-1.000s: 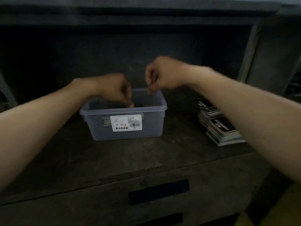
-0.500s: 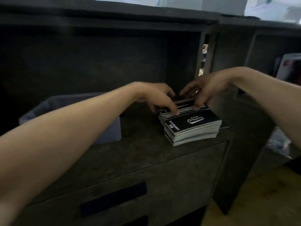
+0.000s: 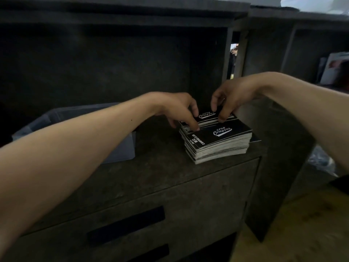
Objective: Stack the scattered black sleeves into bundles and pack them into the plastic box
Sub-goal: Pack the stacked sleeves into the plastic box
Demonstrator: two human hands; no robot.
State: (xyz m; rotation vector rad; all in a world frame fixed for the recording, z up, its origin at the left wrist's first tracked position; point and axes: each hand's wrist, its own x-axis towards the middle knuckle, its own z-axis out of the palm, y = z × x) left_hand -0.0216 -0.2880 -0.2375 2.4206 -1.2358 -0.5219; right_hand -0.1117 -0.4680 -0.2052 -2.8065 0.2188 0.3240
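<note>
Black sleeves with white lettering lie in two piles on the dark shelf, a tall front pile (image 3: 220, 143) and a rear pile (image 3: 206, 118) just behind it. My left hand (image 3: 177, 108) curls over the rear pile's left end, fingertips on its edge. At the pile's right end my right hand (image 3: 229, 98) pinches its top sleeves between thumb and fingers. The translucent plastic box (image 3: 120, 152) stands to the left, mostly hidden behind my left forearm.
The shelf (image 3: 160, 173) sits inside a dark cabinet with a back wall close behind the piles. Two drawers with slot handles (image 3: 126, 225) lie below. A cabinet side panel (image 3: 273, 176) rises to the right, beside a wooden floor (image 3: 302, 233).
The view swung right from the box to the piles. Both hands left the box, reached the rear pile and closed round its two ends.
</note>
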